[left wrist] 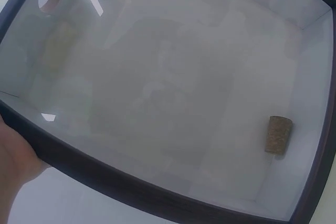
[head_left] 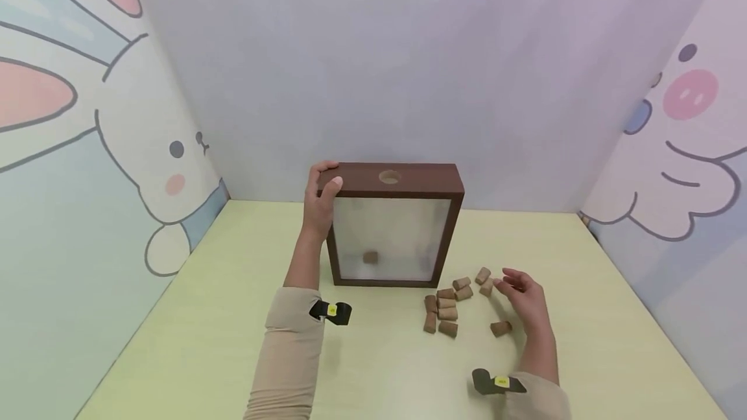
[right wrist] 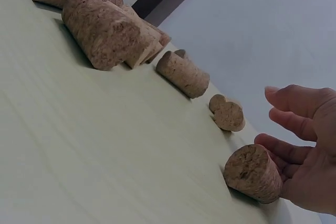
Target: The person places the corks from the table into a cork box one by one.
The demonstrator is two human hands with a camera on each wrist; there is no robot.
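A dark wooden shadow box (head_left: 401, 177) stands upright on the table, with a clear front and a round hole in its top. My left hand (head_left: 320, 203) grips its upper left corner, thumb at the front edge. Inside, at the bottom, lies one cork stopper (left wrist: 278, 135). Right of the box, my right hand (head_left: 527, 298) hovers low with thumb and fingers apart and nothing between them. Its fingertips are close to a light cork (head_left: 486, 286). Another cork (head_left: 500, 328) lies below that hand and overlaps its lower fingers in the right wrist view.
Several loose corks (head_left: 447, 308) lie grouped by the box's lower right corner. The pale yellow table (head_left: 385, 368) meets a grey back wall (head_left: 397, 57). Cartoon-printed side walls (head_left: 157, 115) bound it left and right.
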